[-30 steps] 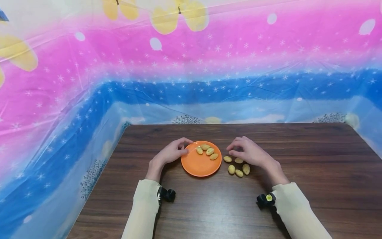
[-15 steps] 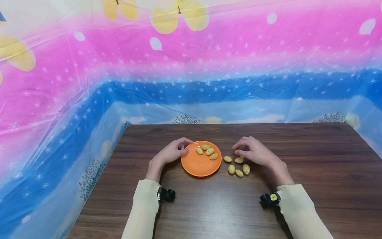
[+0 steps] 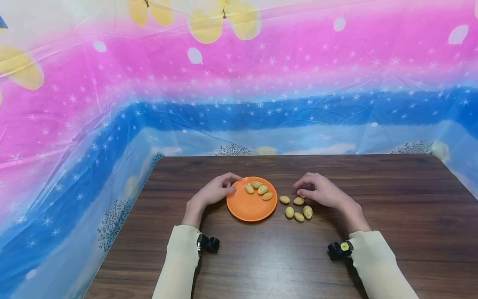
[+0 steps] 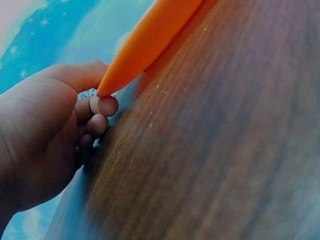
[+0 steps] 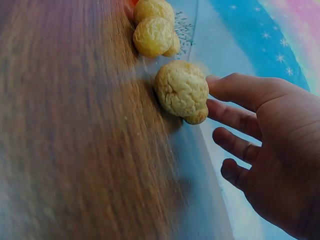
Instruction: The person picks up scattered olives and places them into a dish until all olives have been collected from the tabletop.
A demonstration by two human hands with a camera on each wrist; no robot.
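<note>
My left hand [image 3: 214,190] pinches the left rim of the orange plate [image 3: 246,209]. In the left wrist view, the thumb lies on top of the plate's edge [image 4: 150,40] and fingertips sit below it. Several small oval, wrinkled yellow-brown pieces [image 3: 262,189] rest on the plate's far right part; their exact kind is unclear. More such pieces [image 3: 289,212] lie on the table to its right. Over this group hovers my right hand [image 3: 321,191], thumb and forefinger apart. The right wrist view has its fingertips beside a wrinkled piece [image 5: 181,87], partly hidden behind it.
Both hands work above a dark brown wooden table [image 3: 242,261]. A pink and blue patterned cloth [image 3: 239,79] hangs along its far and left sides. Black wrist cameras [image 3: 340,249] sit at the cuffs.
My right hand has shifted right and slightly down, uncovering pieces at the back of the loose group. The left hand and the plate have stayed put.
</note>
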